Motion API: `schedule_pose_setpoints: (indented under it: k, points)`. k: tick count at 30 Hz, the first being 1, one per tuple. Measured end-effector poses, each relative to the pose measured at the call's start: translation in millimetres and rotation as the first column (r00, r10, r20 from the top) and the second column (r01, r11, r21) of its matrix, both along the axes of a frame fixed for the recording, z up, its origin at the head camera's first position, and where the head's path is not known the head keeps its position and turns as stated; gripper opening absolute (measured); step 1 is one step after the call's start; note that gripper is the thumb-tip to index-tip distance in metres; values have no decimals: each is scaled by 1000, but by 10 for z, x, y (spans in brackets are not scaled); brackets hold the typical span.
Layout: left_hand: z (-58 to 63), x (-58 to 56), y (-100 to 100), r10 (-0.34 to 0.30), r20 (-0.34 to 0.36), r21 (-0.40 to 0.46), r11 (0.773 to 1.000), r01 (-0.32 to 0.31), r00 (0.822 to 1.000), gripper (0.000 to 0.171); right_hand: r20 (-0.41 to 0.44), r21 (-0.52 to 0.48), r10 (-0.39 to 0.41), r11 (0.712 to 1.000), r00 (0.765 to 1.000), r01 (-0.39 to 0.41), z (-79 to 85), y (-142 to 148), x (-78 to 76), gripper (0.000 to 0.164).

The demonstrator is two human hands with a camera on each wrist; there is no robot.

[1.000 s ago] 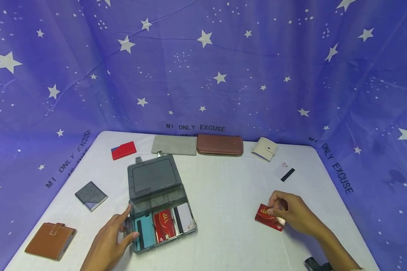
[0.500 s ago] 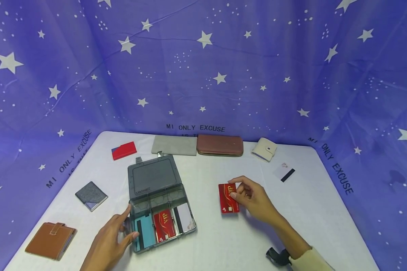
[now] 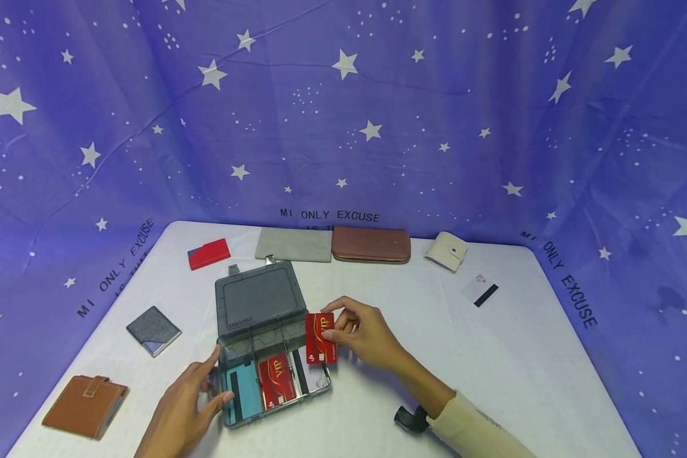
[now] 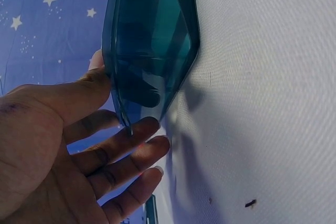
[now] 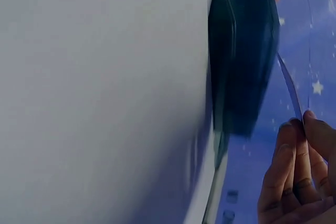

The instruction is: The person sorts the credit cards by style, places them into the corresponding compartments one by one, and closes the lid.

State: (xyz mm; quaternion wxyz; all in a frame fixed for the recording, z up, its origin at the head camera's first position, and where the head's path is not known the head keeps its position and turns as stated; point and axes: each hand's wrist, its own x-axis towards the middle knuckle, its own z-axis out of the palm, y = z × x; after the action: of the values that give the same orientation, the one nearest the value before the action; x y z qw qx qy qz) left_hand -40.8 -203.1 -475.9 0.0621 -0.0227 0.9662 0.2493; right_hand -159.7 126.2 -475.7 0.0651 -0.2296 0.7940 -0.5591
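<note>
A red VIP card point(image 3: 315, 340) is pinched between the thumb and fingers of my right hand point(image 3: 369, 337), upright over the right end of an open grey plastic storage box point(image 3: 260, 298). In the right wrist view the held card point(image 5: 290, 87) shows edge-on beside the box point(image 5: 244, 61). My left hand point(image 3: 184, 404) grips the box's left side; in the left wrist view its thumb point(image 4: 84, 95) hooks over the rim. Inside the front compartments lie a light-blue card point(image 3: 247, 389), another red VIP card point(image 3: 277, 381) and a white striped card point(image 3: 301, 375), partly hidden by the held one.
At the back are a red card holder point(image 3: 208, 254), a grey wallet point(image 3: 294, 245), a brown zip wallet point(image 3: 371, 245) and a cream wallet point(image 3: 446, 252). A white striped card point(image 3: 481, 291) lies right. A dark grey holder point(image 3: 154, 331) and a tan wallet point(image 3: 84, 407) sit left.
My right hand has carried the red VIP card leftward from the right of the table to the box, turning it upright on the way. My left hand has stayed on the box.
</note>
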Motion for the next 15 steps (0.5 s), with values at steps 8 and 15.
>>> schedule_pose_setpoints:
  k: [8, 15]
  points:
    - [8, -1, 7, -1, -4, -7, 1000, 1, 1000, 84, -51, 49, 112, 993, 992, -109, -37, -403, 63, 37]
    - [2, -11, 0, 4, 21, -1, 1000, -4, 1000, 87, -128, 126, 168, 980, 978, -151, -61, -680, 101, 36]
